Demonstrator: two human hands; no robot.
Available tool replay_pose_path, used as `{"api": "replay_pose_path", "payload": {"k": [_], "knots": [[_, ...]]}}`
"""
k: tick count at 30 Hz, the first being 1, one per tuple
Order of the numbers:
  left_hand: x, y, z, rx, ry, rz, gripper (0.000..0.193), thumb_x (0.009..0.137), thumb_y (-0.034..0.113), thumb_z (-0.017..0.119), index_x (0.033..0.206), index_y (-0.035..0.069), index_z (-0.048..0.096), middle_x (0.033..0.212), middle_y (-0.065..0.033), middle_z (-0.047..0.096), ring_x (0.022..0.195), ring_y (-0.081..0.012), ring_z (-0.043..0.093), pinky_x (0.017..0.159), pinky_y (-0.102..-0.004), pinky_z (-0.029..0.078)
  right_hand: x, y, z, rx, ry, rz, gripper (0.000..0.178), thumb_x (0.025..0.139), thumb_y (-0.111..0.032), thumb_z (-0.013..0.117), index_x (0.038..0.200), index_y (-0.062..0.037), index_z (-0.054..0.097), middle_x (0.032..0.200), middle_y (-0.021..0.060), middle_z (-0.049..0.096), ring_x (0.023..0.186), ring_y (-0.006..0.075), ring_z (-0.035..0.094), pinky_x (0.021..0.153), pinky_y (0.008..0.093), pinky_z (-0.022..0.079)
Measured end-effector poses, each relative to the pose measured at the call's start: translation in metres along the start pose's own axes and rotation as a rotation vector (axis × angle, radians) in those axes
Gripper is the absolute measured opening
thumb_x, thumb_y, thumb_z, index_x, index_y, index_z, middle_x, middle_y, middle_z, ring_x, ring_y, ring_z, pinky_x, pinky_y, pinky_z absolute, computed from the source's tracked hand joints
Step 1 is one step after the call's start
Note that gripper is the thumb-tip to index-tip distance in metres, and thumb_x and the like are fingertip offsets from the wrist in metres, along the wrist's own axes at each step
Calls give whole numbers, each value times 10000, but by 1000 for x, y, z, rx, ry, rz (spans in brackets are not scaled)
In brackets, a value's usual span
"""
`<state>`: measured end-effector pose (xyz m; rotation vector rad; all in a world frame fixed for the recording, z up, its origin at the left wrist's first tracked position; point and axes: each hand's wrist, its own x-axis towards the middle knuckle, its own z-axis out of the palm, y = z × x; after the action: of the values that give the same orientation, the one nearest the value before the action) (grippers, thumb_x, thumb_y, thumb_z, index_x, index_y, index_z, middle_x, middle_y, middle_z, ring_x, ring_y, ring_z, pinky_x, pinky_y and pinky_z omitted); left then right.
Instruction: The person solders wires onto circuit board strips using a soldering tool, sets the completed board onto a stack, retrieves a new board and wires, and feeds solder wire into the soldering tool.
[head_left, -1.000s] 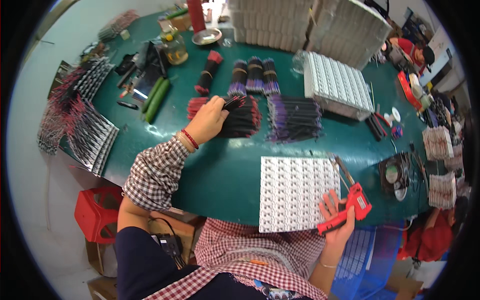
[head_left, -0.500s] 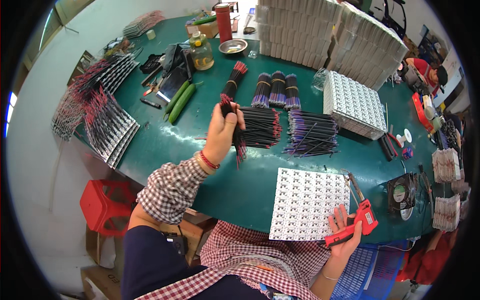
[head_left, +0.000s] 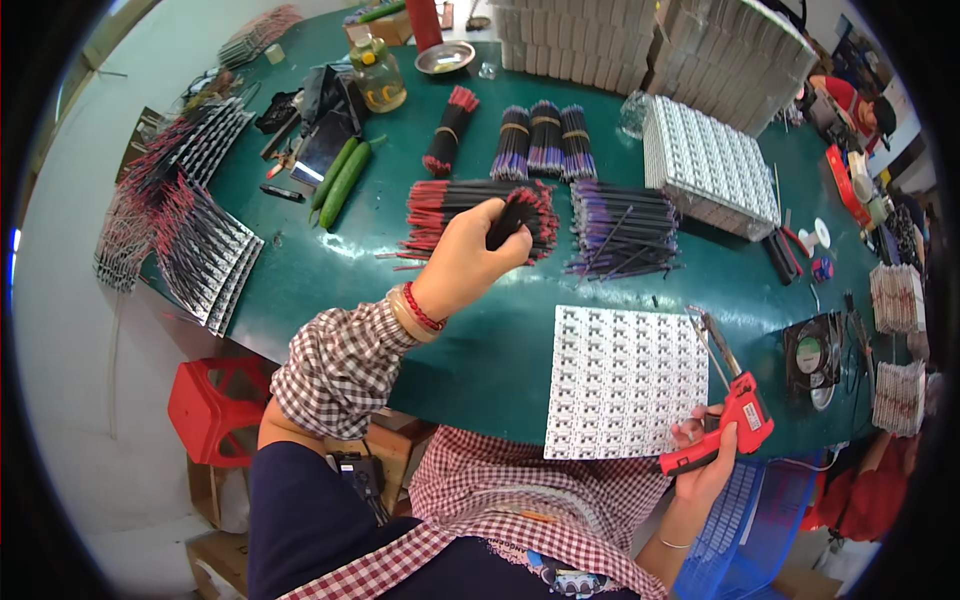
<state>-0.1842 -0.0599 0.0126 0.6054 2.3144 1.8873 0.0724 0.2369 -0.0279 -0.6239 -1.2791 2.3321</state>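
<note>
My left hand (head_left: 462,262) is closed around a bunch of black wires (head_left: 513,214) with red tips. It is held above a loose pile of the same red-tipped wires (head_left: 432,212). At the lower right, my right hand (head_left: 710,470) grips a red soldering gun (head_left: 738,422) by its handle, the metal tip pointing up and away. Beside that hand lies a white sheet of small circuit boards (head_left: 625,380), its right edge near the gun. A pile of purple-tipped black wires (head_left: 622,232) sits to the right of the left hand.
Banded wire bundles (head_left: 545,142) lie farther back, by a stack of white board sheets (head_left: 712,165). Cucumbers (head_left: 345,188), a jug (head_left: 378,78) and a metal bowl (head_left: 445,58) are on the left. Pliers (head_left: 782,255) and a small fan (head_left: 808,352) stand at the right.
My left hand has moved right with the wires, from the pile's left part to over its right part, and the bunch has turned. My right fingers have curled closer round the soldering gun.
</note>
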Motion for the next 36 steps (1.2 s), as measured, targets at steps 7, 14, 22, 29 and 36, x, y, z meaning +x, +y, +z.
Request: {"api": "replay_pose_path", "payload": {"k": [7, 14, 22, 29, 36], "knots": [[-23, -32, 27, 338, -339, -140, 294, 817, 211, 674, 806, -70, 587, 645, -219, 570, 555, -310, 570, 560, -405, 449, -35, -18, 48, -286, -104, -19, 402, 980, -323, 519, 1161, 36, 497, 617, 92, 533, 473, 139, 492, 491, 310, 488], [-9, -30, 29, 529, -405, -101, 280, 843, 204, 653, 821, -69, 594, 717, -247, 611, 659, -409, 592, 612, -443, 465, -28, -44, 43, -363, -46, -149, 425, 981, -341, 529, 1191, 28, 497, 604, 74, 506, 460, 117, 459, 458, 270, 431], [-33, 15, 62, -248, -770, -22, 277, 867, 146, 682, 1054, -38, 591, 942, -161, 671, 819, -240, 657, 723, -341, 512, -31, -143, 33, -390, 314, -425, 531, 1012, -458, 433, 1281, 0, 440, 800, 66, 543, 716, 152, 551, 744, 295, 464], [-62, 62, 147, -251, -989, 109, 428, 812, 236, 728, 1136, -4, 585, 863, -186, 663, 748, -316, 661, 662, -380, 501, -39, -32, 75, -80, 39, -197, 712, 967, -597, 396, 1367, -9, 352, 1135, 149, 570, 1154, 239, 522, 970, 394, 435], [-72, 74, 138, -349, -1009, 147, 474, 816, 243, 734, 1197, 7, 581, 781, -178, 637, 694, -318, 648, 633, -375, 490, -62, -29, -37, -9, -21, -245, 855, 909, -389, 630, 1521, -45, 142, 1529, 173, 288, 1406, 315, 304, 1143, 508, 287]]}}
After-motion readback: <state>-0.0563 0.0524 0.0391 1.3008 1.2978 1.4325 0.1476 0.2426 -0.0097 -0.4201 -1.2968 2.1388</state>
